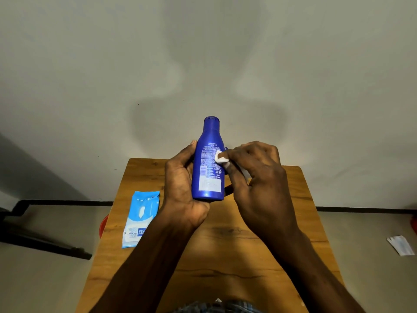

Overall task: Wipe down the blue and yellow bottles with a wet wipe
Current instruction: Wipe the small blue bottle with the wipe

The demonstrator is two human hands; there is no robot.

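A blue bottle (208, 163) with white print on its back label is held upright above the wooden table (225, 245), cap up. My left hand (180, 184) grips it from the left, fingers curled round its lower body. My right hand (257, 175) pinches a folded white wet wipe (219, 157) and presses it against the bottle's right side near mid-height. No yellow bottle is in view.
A light blue pack of wet wipes (141, 219) lies flat near the table's left edge. A red round object (103, 225) shows on the floor under that edge. A white scrap (401, 245) lies on the floor at right. A wall stands close behind the table.
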